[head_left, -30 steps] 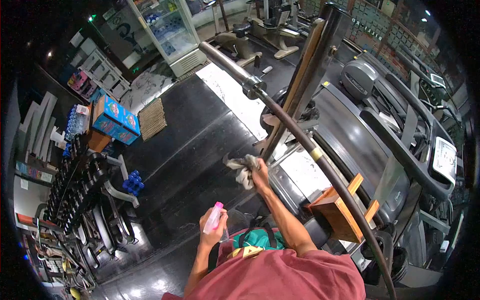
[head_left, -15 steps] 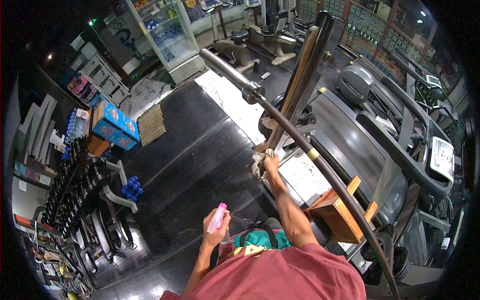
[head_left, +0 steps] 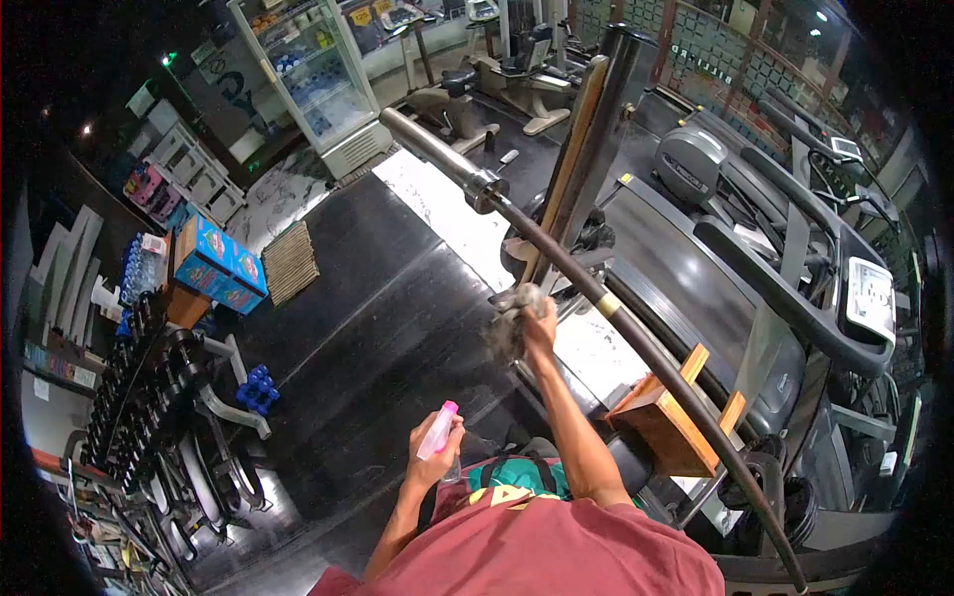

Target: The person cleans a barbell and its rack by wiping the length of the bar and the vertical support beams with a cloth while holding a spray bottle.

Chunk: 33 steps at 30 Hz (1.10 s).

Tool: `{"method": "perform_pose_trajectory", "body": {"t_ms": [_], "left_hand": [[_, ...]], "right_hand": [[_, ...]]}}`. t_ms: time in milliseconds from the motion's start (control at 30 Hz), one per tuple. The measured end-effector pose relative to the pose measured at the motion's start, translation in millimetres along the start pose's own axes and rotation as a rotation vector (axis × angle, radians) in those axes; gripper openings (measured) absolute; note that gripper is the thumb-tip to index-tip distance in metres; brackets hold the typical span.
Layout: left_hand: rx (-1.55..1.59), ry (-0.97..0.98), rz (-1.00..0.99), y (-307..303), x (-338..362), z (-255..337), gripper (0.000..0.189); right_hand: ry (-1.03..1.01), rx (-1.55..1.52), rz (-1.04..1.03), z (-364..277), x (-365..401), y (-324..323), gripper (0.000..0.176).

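My left hand [head_left: 427,459] is wrapped round a spray bottle [head_left: 438,431] with a pink top, held low in front of my body. Out ahead, my right hand [head_left: 540,330] grips a crumpled greyish cloth [head_left: 515,316], which is smeared by motion. The cloth overlaps the lower end of the wood-edged upright pad [head_left: 576,164]. Above and to the right of that hand, a barbell [head_left: 566,260] runs diagonally across the view. A wooden block [head_left: 668,422] sits beneath the bar, right of my forearm.
Treadmills [head_left: 696,283] fill the right side. A dumbbell rack [head_left: 149,387] stands at left, with blue dumbbells [head_left: 258,389] on the floor beside it. Further back are a blue box [head_left: 221,265], a ribbed mat [head_left: 290,262], a glass-door fridge [head_left: 323,94] and exercise bikes [head_left: 447,109].
My right hand has lifted a little with the cloth, which is now bunched higher and blurred. My left hand keeps the bottle nearly in place. The whole view has shifted slightly.
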State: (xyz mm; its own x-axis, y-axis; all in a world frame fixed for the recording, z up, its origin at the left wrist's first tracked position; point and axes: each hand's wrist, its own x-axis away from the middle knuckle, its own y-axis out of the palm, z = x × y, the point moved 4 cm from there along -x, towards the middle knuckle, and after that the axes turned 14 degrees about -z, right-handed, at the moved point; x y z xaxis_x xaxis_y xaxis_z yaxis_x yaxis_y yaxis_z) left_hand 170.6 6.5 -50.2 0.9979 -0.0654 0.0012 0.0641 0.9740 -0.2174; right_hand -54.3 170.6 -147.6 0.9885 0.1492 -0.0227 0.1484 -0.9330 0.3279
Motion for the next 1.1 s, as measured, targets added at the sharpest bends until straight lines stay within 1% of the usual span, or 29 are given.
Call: {"method": "perform_pose_trajectory", "body": {"t_ms": [67,100,167,200,267,300,333,400,467,533,567,600,667,700,733,800,833,867,933,1000,1067,1100], "left_hand": [[-0.012,0.015,0.009,1,1,-2,0.009],[0.005,0.013,0.011,1,2,-3,0.009],[0.022,0.019,0.023,2,1,-4,0.009],[0.031,0.014,0.028,3,2,-3,0.009],[0.039,0.018,0.034,3,-1,-4,0.01],[0.043,0.026,0.049,3,-2,-4,0.01],[0.049,0.024,0.061,5,1,-5,0.009],[0.059,0.016,0.041,7,1,-3,0.009],[0.064,0.023,0.018,7,-4,-1,0.009],[0.063,0.027,0.003,7,-6,-2,0.01],[0.064,0.028,-0.007,9,-8,-2,0.01],[0.067,0.029,-0.009,10,-9,-2,0.01],[0.066,0.034,-0.018,12,-13,-3,0.01],[0.065,0.037,-0.022,13,-15,-3,0.01],[0.065,0.039,-0.027,14,-18,-2,0.011],[0.055,0.029,-0.043,16,-21,-1,0.011],[0.072,0.024,-0.066,17,-23,-3,0.011],[0.089,0.022,-0.088,19,-25,-4,0.011],[0.104,0.035,-0.114,23,-29,-4,0.01],[0.077,0.066,-0.142,25,-35,-1,0.01],[0.072,0.08,-0.172,29,-43,-2,0.01],[0.066,0.083,-0.19,31,-46,-2,0.01]], "right_hand": [[-0.057,0.133,0.312,-2,-14,-19,0.021],[-0.057,0.14,0.307,4,-29,-24,0.021],[0.025,0.364,0.413,17,-55,-32,0.023],[0.02,0.364,0.407,15,-57,-28,0.023],[-0.143,0.253,0.361,9,-65,-16,0.028],[-0.155,0.513,0.369,-29,-46,10,0.03],[-0.221,0.394,0.371,-33,-44,16,0.028],[-0.197,0.468,0.381,-58,-35,28,0.028],[-0.24,0.479,0.397,-65,-31,36,0.031],[-0.291,0.231,0.351,-91,-15,54,0.029],[-0.231,0.29,0.338,-101,-14,58,0.029],[-0.296,0.31,0.317,-102,-15,59,0.031],[-0.271,0.269,0.298,-97,-13,61,0.034],[-0.334,0.312,0.298,-103,-12,63,0.036],[-0.338,0.31,0.306,-107,-13,61,0.036],[-0.439,0.509,0.16,-127,-3,59,0.04],[-0.428,0.557,0.06,-142,3,61,0.042],[-0.503,0.584,-0.029,-158,7,63,0.043],[-0.618,0.644,-0.061,-188,19,66,0.046],[-0.76,0.706,0.031,-218,30,56,0.05],[-0.812,0.791,0.194,-244,39,43,0.054],[-0.713,0.932,0.184,-256,41,41,0.052]]}}
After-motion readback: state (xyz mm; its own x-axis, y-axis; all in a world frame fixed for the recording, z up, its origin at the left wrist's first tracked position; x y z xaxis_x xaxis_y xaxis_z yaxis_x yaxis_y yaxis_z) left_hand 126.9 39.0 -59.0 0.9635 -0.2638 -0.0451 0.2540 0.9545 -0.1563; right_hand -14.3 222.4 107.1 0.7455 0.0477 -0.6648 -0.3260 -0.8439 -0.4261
